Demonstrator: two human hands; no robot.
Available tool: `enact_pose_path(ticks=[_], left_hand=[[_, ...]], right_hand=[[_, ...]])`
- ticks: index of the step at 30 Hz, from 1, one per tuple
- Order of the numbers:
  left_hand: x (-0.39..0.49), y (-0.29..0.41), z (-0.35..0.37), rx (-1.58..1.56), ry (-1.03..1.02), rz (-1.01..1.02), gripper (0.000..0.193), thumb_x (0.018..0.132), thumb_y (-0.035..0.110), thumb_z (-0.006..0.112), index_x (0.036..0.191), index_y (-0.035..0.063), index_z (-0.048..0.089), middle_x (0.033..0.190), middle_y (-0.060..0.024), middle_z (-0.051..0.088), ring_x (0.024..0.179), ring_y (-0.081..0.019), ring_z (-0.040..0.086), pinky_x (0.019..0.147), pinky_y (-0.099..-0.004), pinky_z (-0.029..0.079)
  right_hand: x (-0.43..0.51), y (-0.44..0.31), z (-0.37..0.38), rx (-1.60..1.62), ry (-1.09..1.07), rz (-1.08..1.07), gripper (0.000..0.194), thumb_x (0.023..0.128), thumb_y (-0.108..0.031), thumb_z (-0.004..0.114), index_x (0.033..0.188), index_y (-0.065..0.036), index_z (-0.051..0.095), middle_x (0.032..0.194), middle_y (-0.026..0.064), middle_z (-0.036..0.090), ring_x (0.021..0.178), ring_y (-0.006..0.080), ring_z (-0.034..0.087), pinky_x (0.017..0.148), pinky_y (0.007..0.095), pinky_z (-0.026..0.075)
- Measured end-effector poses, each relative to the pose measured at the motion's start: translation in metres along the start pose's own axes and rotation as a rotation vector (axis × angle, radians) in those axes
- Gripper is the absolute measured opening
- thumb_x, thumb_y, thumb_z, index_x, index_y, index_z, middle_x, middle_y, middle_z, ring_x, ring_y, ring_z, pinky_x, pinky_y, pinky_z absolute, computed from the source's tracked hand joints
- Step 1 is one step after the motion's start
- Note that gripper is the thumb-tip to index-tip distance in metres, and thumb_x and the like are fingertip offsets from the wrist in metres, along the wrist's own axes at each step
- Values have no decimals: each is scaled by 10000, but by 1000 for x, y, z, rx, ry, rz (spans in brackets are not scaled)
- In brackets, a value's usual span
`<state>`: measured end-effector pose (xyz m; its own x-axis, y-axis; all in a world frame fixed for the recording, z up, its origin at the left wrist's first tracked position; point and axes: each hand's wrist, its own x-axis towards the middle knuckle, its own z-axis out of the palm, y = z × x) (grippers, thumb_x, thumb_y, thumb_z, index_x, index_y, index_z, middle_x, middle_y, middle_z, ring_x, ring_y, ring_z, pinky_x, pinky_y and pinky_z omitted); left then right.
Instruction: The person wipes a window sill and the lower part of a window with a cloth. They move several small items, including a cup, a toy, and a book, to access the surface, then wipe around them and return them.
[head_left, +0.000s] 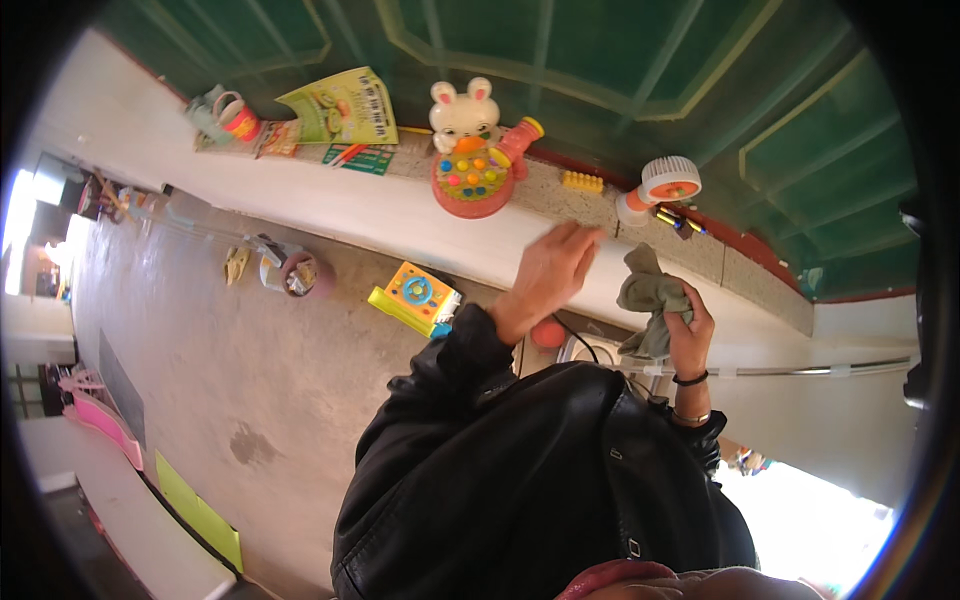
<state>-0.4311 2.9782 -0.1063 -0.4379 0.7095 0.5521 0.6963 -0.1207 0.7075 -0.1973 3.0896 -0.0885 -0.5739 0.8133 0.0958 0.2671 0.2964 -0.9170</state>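
Note:
My right hand (690, 330) grips a crumpled grey-green cloth (651, 296), held up in front of the ledge (544, 184). My left hand (551, 270) is raised near the ledge's front edge, slightly blurred, its fingers loosely bent with nothing seen in them. Beyond it on the ledge lies a yellow toy brick (583, 181). To the right stand a white and orange handheld fan (671, 180) and some dark and yellow pen-like items (679, 219). A white rabbit toy (466, 124) with coloured buttons and a pink hammer-shaped part (517, 142) sits left of the brick.
Farther left on the ledge are a printed green sheet (345, 109), red and white pens (349, 155) and a red cup (238, 120). On the floor sit a steering-wheel toy (417, 294), a bin (309, 276) and slippers (235, 265). A metal rail (787, 371) runs at right.

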Motion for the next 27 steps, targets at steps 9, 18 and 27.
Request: enact_pose_path(ticks=[9, 18, 27], left_hand=[[-113, 50, -7, -1005, -349, -790, 505, 1027, 269, 543, 1482, 131, 372, 1220, -38, 576, 1097, -136, 553, 876, -334, 506], [-177, 91, -41, -747, -147, -932, 333, 1018, 269, 563, 1249, 32, 601, 1117, -36, 627, 945, -100, 577, 814, -252, 475], [-170, 83, -123, -153, 213, -211, 279, 988, 253, 595, 945, -9, 683, 914, -32, 562, 804, -99, 503, 667, -290, 406]], right_hand=[[-55, -25, 44, 324, -229, -127, 507, 857, 21, 549, 1363, 24, 522, 1289, 111, 613, 1183, 183, 552, 1048, 320, 408], [-123, -19, 54, 1130, -529, 237, 508, 971, -188, 484, 1406, 68, 429, 1358, 195, 541, 1226, 296, 556, 1042, 412, 452], [-131, 4, 97, 267, -262, -164, 328, 965, -109, 537, 1273, -11, 596, 1304, 141, 610, 1136, 252, 605, 994, 322, 471]])
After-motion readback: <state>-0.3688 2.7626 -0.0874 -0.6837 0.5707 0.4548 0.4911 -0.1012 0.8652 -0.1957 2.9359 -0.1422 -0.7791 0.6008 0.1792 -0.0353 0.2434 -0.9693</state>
